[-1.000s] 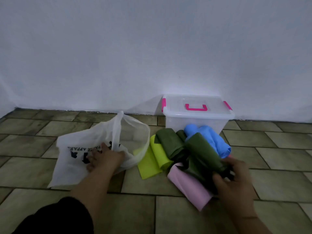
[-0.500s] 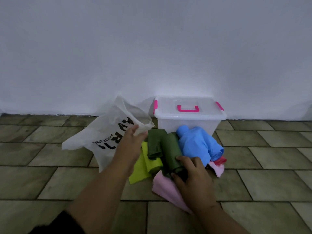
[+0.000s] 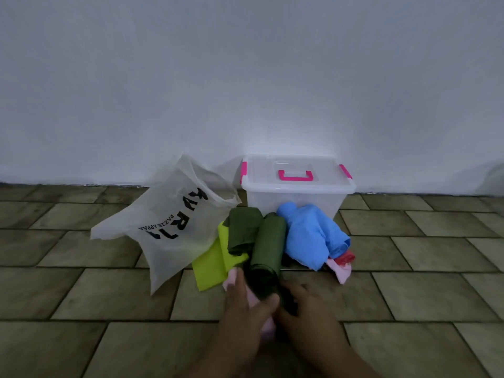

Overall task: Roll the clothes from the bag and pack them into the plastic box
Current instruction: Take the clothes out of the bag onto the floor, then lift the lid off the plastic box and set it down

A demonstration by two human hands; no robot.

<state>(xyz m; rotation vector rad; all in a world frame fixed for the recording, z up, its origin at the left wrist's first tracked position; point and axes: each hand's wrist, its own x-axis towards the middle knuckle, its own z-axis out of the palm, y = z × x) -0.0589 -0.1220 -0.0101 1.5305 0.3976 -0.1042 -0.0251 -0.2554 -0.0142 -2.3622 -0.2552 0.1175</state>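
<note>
A pile of clothes lies on the tiled floor in front of the clear plastic box (image 3: 297,199), whose lid with a pink handle is closed. The pile holds a dark green garment (image 3: 266,241), a second dark green piece (image 3: 241,230), a lime-yellow cloth (image 3: 211,264), a blue garment (image 3: 309,236), a pink cloth (image 3: 339,270) and a bit of red. My left hand (image 3: 245,309) and my right hand (image 3: 305,309) meet at the near end of the dark green garment, fingers curled on it. The white printed bag (image 3: 169,227) lies left of the pile, free of both hands.
A white wall runs right behind the box. Olive floor tiles (image 3: 422,282) spread to the left, the right and towards me.
My left hand let go of the bag, which now lies to the left, and came across to the dark green garment. My right hand stays at that garment's near end.
</note>
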